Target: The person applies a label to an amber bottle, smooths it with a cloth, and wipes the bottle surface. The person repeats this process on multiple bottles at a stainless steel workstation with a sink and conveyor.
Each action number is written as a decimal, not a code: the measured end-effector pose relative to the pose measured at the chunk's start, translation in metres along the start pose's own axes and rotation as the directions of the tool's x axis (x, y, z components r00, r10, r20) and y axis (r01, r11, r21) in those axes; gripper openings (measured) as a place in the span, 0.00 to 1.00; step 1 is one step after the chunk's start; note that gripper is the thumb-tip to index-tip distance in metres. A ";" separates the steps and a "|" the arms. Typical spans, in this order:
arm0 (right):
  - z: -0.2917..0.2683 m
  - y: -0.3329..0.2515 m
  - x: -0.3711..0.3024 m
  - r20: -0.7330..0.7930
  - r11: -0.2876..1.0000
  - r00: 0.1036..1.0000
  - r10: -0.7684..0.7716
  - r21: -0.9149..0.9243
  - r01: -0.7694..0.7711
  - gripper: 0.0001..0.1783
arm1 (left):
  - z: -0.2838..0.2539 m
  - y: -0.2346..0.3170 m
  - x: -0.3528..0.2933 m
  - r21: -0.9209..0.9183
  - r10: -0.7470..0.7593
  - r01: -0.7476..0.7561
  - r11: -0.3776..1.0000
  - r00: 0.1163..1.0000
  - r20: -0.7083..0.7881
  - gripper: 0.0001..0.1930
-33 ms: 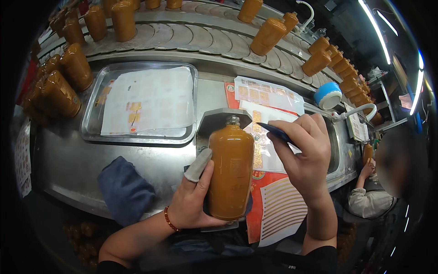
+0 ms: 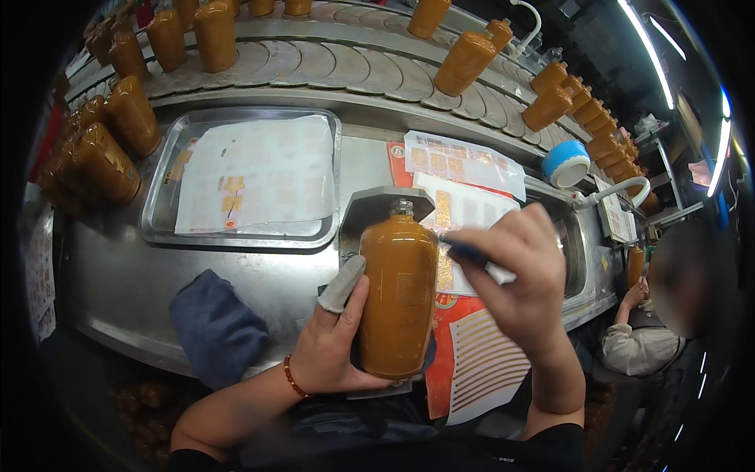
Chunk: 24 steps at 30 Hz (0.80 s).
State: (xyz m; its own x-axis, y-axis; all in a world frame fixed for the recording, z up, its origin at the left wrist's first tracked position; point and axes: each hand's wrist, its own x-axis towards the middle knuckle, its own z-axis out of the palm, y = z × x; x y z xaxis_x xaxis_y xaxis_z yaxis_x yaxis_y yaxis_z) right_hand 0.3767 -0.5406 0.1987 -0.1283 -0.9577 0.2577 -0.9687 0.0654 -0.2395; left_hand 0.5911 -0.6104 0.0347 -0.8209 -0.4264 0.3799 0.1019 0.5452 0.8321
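Note:
My left hand wraps round the lower left side of an amber-brown glazed bottle. A grey cover sits on one of its fingers. The bottle stands upright in front of me, with a clear glass neck and faint markings on its front. My right hand pinches a slim dark blue tool; motion blurs hand and tool. The tool's tip is close to the bottle's right shoulder, and I cannot tell whether they touch. Behind the hand lie white decal sheets with gold patterns.
A metal tray holding white sheets lies at the left, near a dark blue cloth. Striped gold decals rest on red card. Brown bottles line the slatted conveyor. A sink and a co-worker are at the right.
My right hand has shifted slightly, and the tool's tip is lower, by the bottle's right shoulder. My left hand and the bottle have hardly moved.

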 end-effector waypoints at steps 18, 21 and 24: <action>0.033 0.059 -0.023 -0.132 0.903 0.893 0.430 0.063 -0.426 0.11 | -0.020 -0.009 -0.013 0.108 0.046 -0.040 0.993 0.998 -0.045 0.69; 0.032 0.093 -0.031 0.075 0.693 0.734 0.675 0.277 -0.666 0.19 | -0.014 0.014 -0.003 0.253 0.272 -0.286 0.924 0.958 0.089 0.42; 0.060 0.143 -0.049 0.194 0.620 0.735 0.650 0.425 -0.660 0.14 | -0.009 0.019 0.008 0.369 0.188 -0.243 0.897 0.966 0.180 0.32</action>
State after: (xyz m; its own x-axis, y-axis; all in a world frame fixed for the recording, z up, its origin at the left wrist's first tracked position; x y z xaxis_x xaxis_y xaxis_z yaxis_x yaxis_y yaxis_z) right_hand 0.2572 -0.5010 0.0959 -0.6823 -0.7160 -0.1477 -0.4257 0.5533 -0.7159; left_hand 0.5918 -0.6094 0.0572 -0.8747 -0.1794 0.4502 0.0839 0.8589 0.5053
